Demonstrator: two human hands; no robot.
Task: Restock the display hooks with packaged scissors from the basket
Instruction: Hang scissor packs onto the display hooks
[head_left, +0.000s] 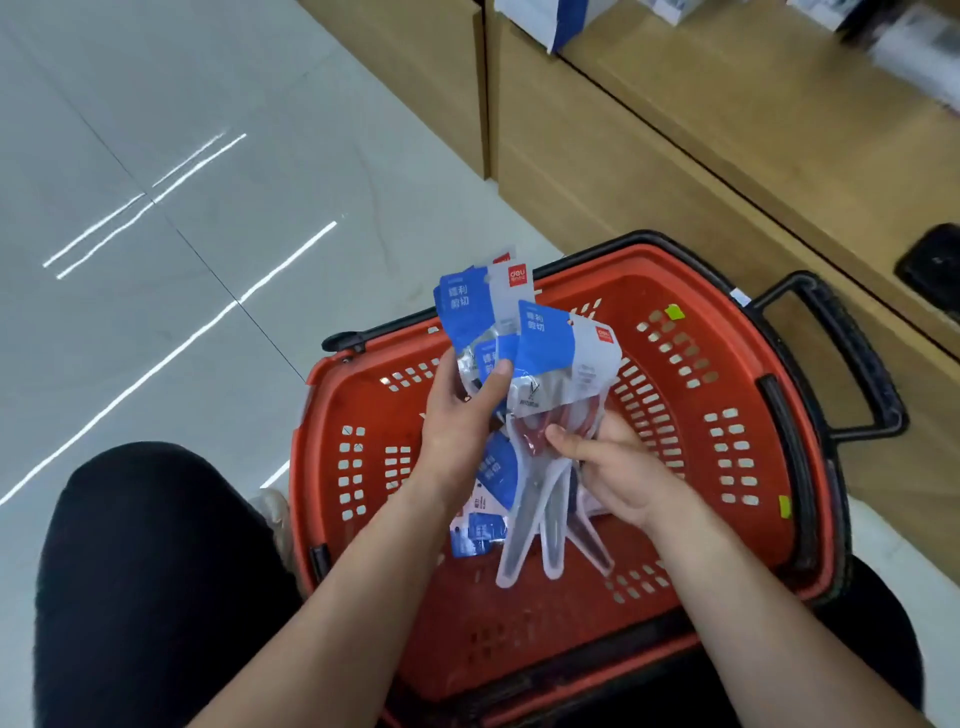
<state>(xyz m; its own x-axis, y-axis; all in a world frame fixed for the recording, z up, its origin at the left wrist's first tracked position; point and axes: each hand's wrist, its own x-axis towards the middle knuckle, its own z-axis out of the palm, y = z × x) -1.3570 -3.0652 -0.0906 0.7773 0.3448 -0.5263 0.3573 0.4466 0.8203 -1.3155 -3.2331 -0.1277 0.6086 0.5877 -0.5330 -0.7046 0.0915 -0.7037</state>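
Note:
A red plastic basket (727, 457) with black handles stands on the floor in front of me. My left hand (460, 415) grips a fanned bunch of blue-and-white scissor packs (483, 306) above the basket, thumb on top. My right hand (618, 467) pinches the red handle end of another scissor pack (566, 348) that leans against the bunch. More scissor packs (524, 535) lie in the basket under both hands, partly hidden. No display hooks are in view.
A light wooden shelf unit (649, 156) runs along the right, with blurred white and blue goods (561, 21) on top. Grey tiled floor (182, 208) spreads to the left. My dark-trousered knee (156, 571) is at the lower left.

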